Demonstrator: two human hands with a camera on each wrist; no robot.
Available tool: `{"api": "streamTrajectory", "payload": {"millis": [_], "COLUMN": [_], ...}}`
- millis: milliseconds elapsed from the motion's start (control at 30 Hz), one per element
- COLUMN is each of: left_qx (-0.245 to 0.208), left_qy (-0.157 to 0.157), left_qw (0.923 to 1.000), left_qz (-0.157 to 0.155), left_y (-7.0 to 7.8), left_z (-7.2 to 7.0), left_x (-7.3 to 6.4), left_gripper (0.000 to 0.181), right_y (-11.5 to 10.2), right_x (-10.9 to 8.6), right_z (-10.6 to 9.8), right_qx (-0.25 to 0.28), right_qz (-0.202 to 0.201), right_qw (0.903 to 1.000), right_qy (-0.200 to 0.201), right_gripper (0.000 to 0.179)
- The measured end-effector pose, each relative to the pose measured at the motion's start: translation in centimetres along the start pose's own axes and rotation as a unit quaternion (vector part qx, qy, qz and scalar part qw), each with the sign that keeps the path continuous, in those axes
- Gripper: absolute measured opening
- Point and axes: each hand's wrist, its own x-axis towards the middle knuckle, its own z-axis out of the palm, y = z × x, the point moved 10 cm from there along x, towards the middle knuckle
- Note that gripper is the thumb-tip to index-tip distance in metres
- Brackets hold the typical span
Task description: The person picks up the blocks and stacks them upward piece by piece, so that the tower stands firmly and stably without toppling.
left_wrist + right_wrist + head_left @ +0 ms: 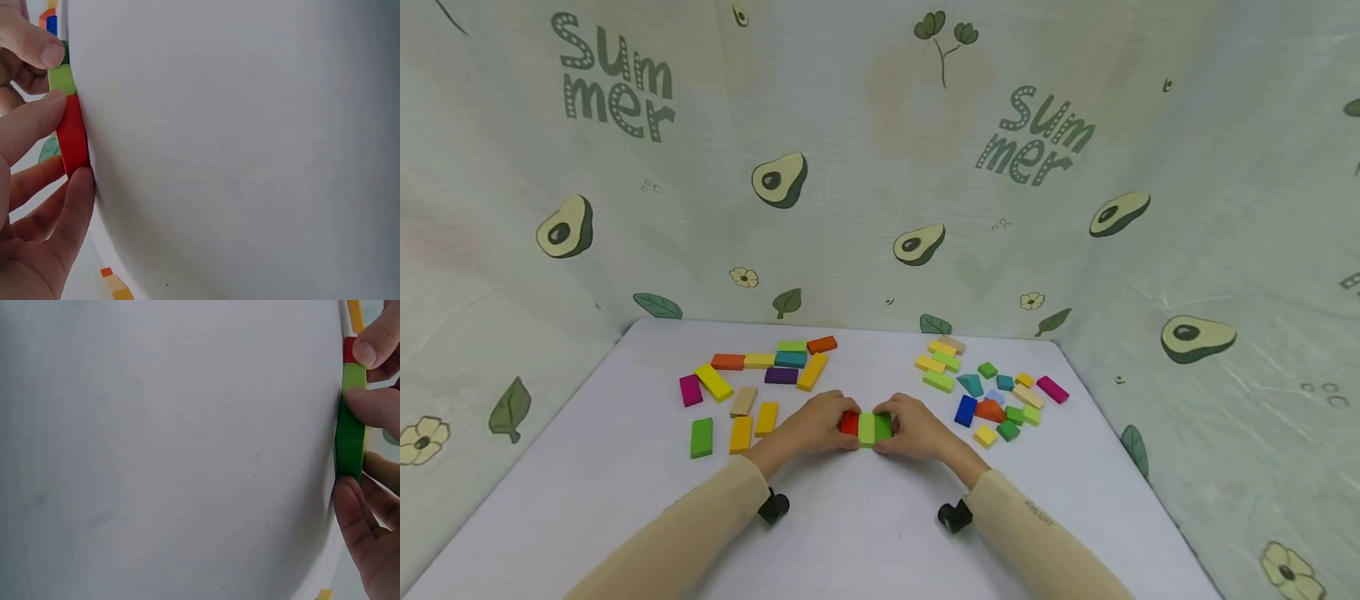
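Note:
Three wooden blocks stand side by side at the table's middle: a red block (849,423), a light green block (867,430) and a darker green block (883,427). My left hand (822,423) holds the red block by its outer side, thumb at the near face. From the other side my right hand (916,427) holds the darker green block, its thumb also in front. Both wrist views show the red block (74,134) and the green block (350,440) meeting the light green one between them. Fingers hide parts of the outer blocks.
Loose blocks lie left of the hands, among them a green block (702,438), an orange block (741,435) and a purple block (781,376). To the right are a blue block (966,410), an orange-red triangle (990,410) and several others. A patterned cloth (850,125) hangs behind the table.

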Motion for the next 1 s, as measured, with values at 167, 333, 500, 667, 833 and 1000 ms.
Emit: {"api": "streamTrajectory", "payload": {"millis": [167, 333, 500, 667, 833, 1000], "left_qx": [0.009, 0.004, 0.006, 0.002, -0.005, -0.007], "left_qy": [-0.002, -0.003, -0.004, -0.011, -0.015, -0.014], "left_qw": [0.9999, 0.9999, 0.9998, 0.9997, 0.9995, 0.9991], "left_qz": [-0.006, -0.013, -0.021, -0.020, -0.029, -0.040], "left_y": [-0.3, -0.4, -0.5, -0.2, -0.2, -0.6], "left_z": [-0.3, -0.6, -0.6, -0.4, -0.4, -0.4], "left_x": [-0.2, -0.3, -0.2, -0.1, -0.2, -0.5], "left_gripper": [0.050, 0.051, 0.051, 0.052, 0.051, 0.051], "right_y": [-0.3, -0.4, -0.3, 0.1, 2.0, 5.6], "right_x": [0.3, 0.4, 0.1, -1.1, -3.1, -5.1], "right_z": [0.2, 0.2, 0.0, -1.2, -4.0, -7.4], "right_qx": [0.005, 0.004, 0.006, 0.014, 0.006, -0.038], "right_qz": [-0.004, 0.003, -0.002, 0.000, 0.015, 0.062], "right_qw": [1.0000, 1.0000, 1.0000, 0.9999, 0.9996, 0.9955], "right_qy": [0.003, 0.004, -0.001, -0.001, 0.024, 0.061], "right_gripper": [0.056, 0.056, 0.062, 0.072, 0.068, 0.065]}}
